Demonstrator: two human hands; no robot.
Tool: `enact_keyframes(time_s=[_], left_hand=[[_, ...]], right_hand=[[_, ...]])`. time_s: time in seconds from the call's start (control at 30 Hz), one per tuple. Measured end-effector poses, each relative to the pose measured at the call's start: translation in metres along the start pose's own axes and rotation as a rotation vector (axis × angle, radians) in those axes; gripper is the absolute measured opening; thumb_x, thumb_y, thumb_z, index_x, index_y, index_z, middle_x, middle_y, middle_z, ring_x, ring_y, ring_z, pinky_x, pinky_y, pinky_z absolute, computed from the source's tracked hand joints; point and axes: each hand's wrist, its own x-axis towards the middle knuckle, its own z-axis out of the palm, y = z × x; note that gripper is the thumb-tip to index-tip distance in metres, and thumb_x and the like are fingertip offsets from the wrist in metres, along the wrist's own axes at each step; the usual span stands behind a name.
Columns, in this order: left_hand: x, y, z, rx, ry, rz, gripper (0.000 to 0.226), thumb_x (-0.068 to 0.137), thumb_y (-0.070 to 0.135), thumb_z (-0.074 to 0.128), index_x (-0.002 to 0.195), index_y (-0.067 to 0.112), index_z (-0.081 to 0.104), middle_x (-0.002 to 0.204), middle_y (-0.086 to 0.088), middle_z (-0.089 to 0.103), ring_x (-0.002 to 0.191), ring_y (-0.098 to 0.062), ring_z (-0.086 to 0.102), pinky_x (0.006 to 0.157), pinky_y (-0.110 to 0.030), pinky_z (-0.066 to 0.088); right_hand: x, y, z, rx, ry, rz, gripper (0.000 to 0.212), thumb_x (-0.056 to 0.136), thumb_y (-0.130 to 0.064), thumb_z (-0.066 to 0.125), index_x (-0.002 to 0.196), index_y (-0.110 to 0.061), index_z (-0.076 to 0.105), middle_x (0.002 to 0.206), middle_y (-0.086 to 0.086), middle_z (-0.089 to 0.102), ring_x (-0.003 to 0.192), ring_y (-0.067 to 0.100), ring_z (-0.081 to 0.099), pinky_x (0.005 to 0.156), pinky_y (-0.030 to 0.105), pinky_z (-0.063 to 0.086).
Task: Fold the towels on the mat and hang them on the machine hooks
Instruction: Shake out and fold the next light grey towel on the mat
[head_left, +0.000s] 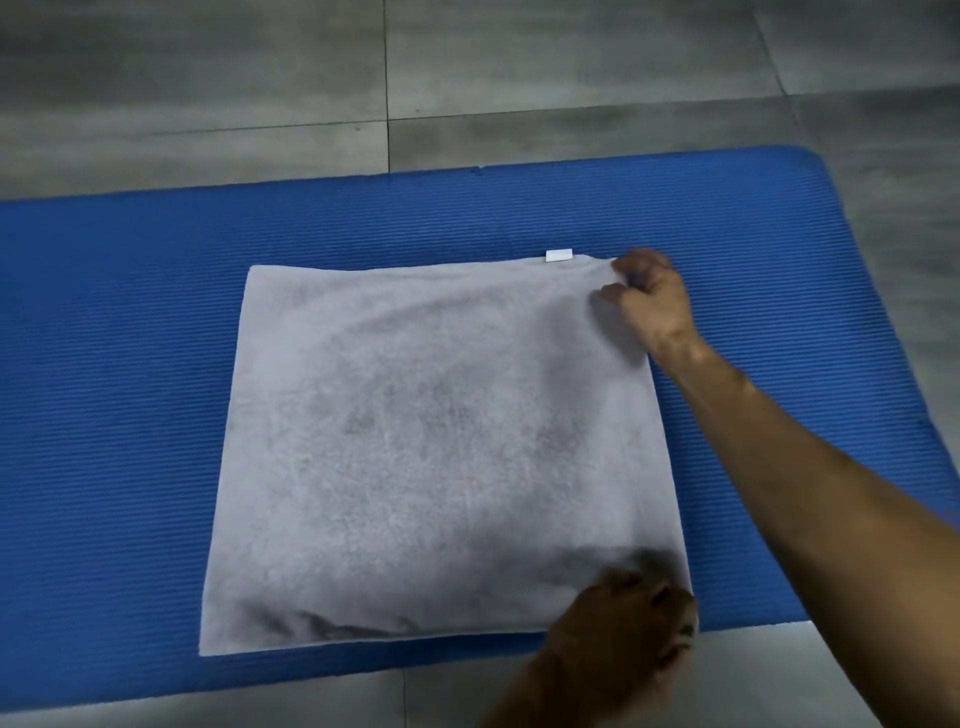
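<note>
So both hands pinch the right edge of the grey towel (436, 447) mid-frame on the blue mat (130, 312), right hand (649, 301) upper corner, left hand (623, 629) lower, and the free cloth stretches leftward.

Bare mat (130, 322) is lying open to the left of the towel (431, 441) and beyond its far edge, so I am seeing free passage there. My right forearm is crossing the right side, and my left grip (628, 623) is crowding the near right corner.
</note>
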Motion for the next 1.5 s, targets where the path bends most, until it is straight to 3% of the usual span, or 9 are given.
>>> enact_keyframes(time_s=[0.1,0.27,0.43,0.6,0.8,1.03,1.3,1.4,1.5], left_hand=[[-0.009,-0.028,-0.02,-0.02,0.149,-0.039,0.014,0.091,0.024,0.051,0.093,0.016,0.062,0.095,-0.007,0.064,0.088,-0.024,0.056,0.081,-0.037,0.048],[-0.019,-0.146,-0.095,0.251,0.456,-0.283,0.035,0.083,0.018,0.054,0.115,0.012,0.064,0.121,-0.01,0.061,0.109,-0.032,0.058,0.092,-0.04,0.047],[-0.013,-0.24,-0.178,0.433,0.208,-0.525,0.057,0.097,0.054,0.03,0.15,0.034,0.024,0.161,-0.002,0.013,0.147,-0.029,0.015,0.113,-0.059,0.017],[0.005,-0.278,-0.227,0.339,0.017,-0.825,0.067,0.089,0.074,0.015,0.145,0.052,-0.014,0.156,0.013,-0.028,0.143,-0.02,-0.029,0.111,-0.059,-0.014],[-0.053,-0.228,-0.176,0.385,0.343,-0.688,0.06,0.1,0.052,0.022,0.153,0.034,0.002,0.162,-0.001,-0.01,0.148,-0.025,-0.01,0.118,-0.052,-0.001],[-0.228,-0.173,-0.078,0.469,0.126,-0.474,0.052,0.101,0.045,0.029,0.149,0.026,0.031,0.156,-0.009,0.029,0.141,-0.031,0.033,0.11,-0.051,0.028],[-0.245,-0.156,-0.088,0.425,0.053,-0.646,0.053,0.101,0.046,0.015,0.152,0.034,0.02,0.161,0.006,0.014,0.147,-0.017,0.013,0.111,-0.052,0.012],[-0.252,-0.158,-0.083,0.375,0.078,-0.684,0.049,0.101,0.043,0.013,0.151,0.043,0.012,0.161,0.014,0.003,0.148,-0.012,0.002,0.113,-0.049,0.004],[-0.256,-0.163,-0.085,0.258,0.153,-0.632,0.061,0.092,0.025,0.035,0.148,0.046,0.021,0.161,0.013,0.01,0.148,-0.014,0.006,0.116,-0.049,0.01]], right_hand=[[-0.032,0.0,0.024,-0.352,0.232,-0.354,0.04,0.083,-0.013,0.049,0.12,-0.006,0.063,0.136,0.011,0.051,0.118,0.03,0.052,0.102,0.038,0.042],[-0.075,0.021,0.084,-0.668,0.051,-0.456,0.05,0.094,-0.033,0.034,0.137,-0.015,0.05,0.149,0.012,0.043,0.136,0.035,0.039,0.113,0.051,0.028],[-0.069,0.025,0.089,-0.917,-0.025,-0.367,0.057,0.099,-0.042,0.023,0.153,-0.024,0.022,0.162,0.004,0.017,0.149,0.032,0.012,0.12,0.051,0.008],[-0.065,0.023,0.092,-0.948,-0.073,-0.301,0.06,0.099,-0.047,0.02,0.156,-0.029,0.011,0.164,-0.001,0.004,0.151,0.027,-0.002,0.121,0.049,-0.001],[-0.066,0.018,0.094,-0.951,-0.081,-0.285,0.06,0.099,-0.047,0.021,0.156,-0.029,0.01,0.164,-0.001,0.004,0.15,0.028,-0.001,0.121,0.05,0.001],[-0.071,0.015,0.09,-0.969,-0.073,-0.29,0.06,0.099,-0.048,0.016,0.155,-0.028,0.01,0.164,0.0,0.006,0.15,0.029,0.002,0.12,0.048,0.003],[-0.078,0.003,0.072,-0.879,-0.253,-0.199,0.066,0.095,-0.055,0.021,0.155,-0.032,0.006,0.164,-0.003,-0.005,0.15,0.025,-0.008,0.12,0.048,-0.005],[-0.132,0.012,0.057,-0.783,-0.098,-0.217,0.064,0.09,-0.049,0.031,0.15,-0.026,0.028,0.161,0.005,0.017,0.147,0.034,0.011,0.117,0.054,0.007],[-0.214,0.048,0.039,-0.726,0.053,0.014,0.07,0.086,-0.048,0.032,0.149,-0.019,0.028,0.158,0.013,0.023,0.142,0.04,0.023,0.112,0.058,0.021]])
